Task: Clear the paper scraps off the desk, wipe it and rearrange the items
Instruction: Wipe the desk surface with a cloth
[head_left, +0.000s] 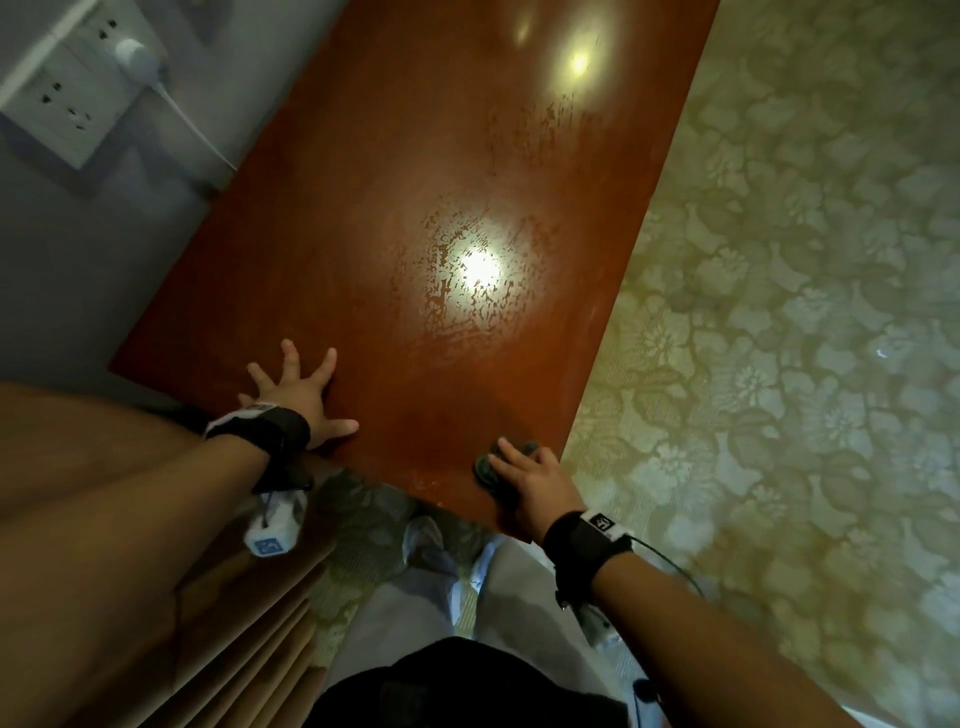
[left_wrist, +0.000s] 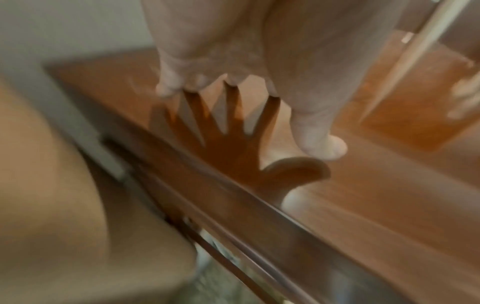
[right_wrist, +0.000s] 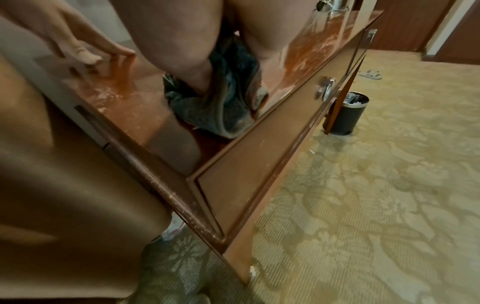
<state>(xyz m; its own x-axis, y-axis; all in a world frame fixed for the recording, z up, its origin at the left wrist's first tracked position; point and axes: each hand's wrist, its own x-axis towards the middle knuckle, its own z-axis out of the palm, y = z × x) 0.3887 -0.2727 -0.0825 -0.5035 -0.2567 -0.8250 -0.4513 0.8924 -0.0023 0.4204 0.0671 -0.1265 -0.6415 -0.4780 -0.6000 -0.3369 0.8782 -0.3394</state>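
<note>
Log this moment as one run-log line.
step: wiping | right hand: grips grey cloth at near right corner of desk | left hand: spread flat on desk | surface: wet streaks

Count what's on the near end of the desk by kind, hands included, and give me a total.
Hands: 2, the left hand spread flat on the desk, the right hand gripping the cloth
Cloths: 1
Total: 3
</note>
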